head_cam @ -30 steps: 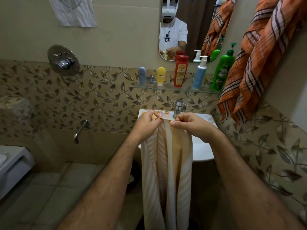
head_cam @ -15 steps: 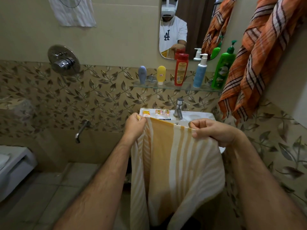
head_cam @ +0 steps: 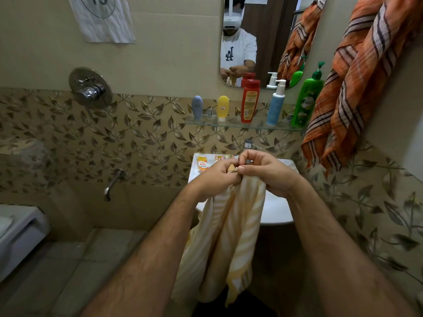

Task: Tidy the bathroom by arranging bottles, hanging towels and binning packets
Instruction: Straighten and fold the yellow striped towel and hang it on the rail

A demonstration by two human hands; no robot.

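Evidently gathering the striped towel [head_cam: 231, 234] over the sink [head_cam: 274, 209]: left hand [head_cam: 217, 177] and right hand [head_cam: 263, 170] pinching its top corners together, cloth hanging below, probably doubled for hanging. Packets [head_cam: 202, 164] waiting behind.

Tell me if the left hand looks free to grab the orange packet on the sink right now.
Probably not yet. The left hand grips the striped towel together with the right hand. The packet lies uncovered on the sink rim, just beyond it.
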